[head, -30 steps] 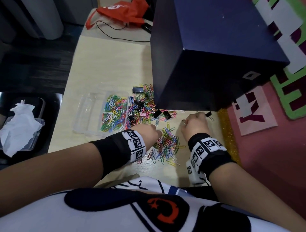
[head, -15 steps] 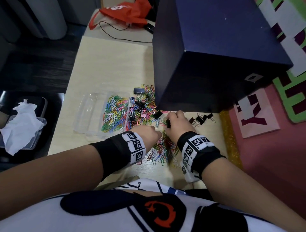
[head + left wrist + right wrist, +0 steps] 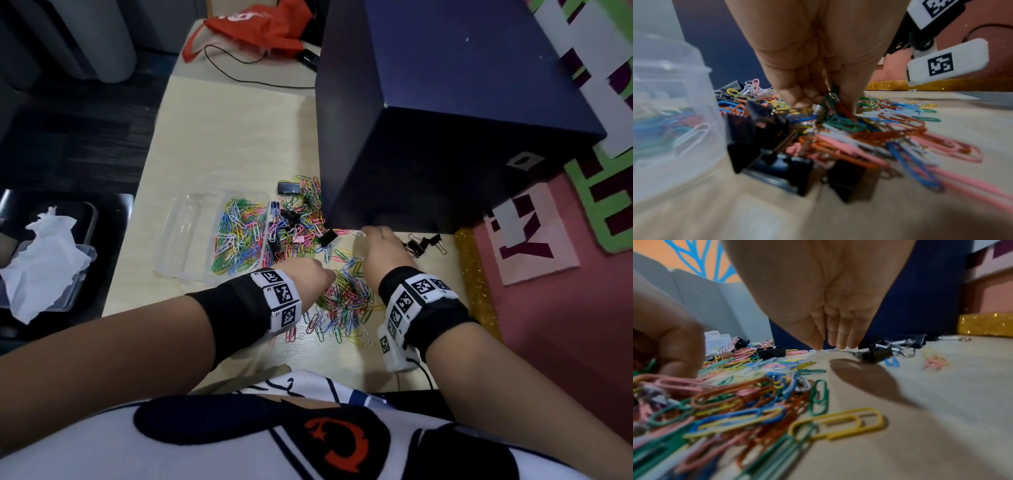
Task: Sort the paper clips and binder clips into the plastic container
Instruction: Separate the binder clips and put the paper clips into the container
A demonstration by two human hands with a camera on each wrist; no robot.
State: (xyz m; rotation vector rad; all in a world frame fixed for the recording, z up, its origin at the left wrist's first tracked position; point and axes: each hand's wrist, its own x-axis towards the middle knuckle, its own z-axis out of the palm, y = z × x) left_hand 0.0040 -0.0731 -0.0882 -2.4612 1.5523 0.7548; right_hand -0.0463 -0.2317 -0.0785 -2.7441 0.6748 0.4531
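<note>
A clear plastic container (image 3: 191,236) lies left of centre, and its right compartment holds colourful paper clips (image 3: 239,236). A loose pile of paper clips (image 3: 342,301) is spread in front of me. My left hand (image 3: 317,277) is down in that pile, with curled fingers (image 3: 803,95) pinching several clips. My right hand (image 3: 378,241) reaches to the foot of the box. Its straight fingertips (image 3: 840,344) touch a white paper clip (image 3: 358,233) that lies flat on the table. Black binder clips lie beside the container (image 3: 327,237) and in a cluster at the right (image 3: 423,244).
A big dark blue box (image 3: 445,120) stands close behind the clips. A gold glitter strip (image 3: 476,284) edges the table (image 3: 222,137) on the right. Off the left edge sits a tray with white tissue (image 3: 44,263). An orange bag (image 3: 260,24) and a cable lie at the far end.
My right hand went from the binder clips at the right to the pile, then on to the foot of the box. My left hand has stayed in the pile.
</note>
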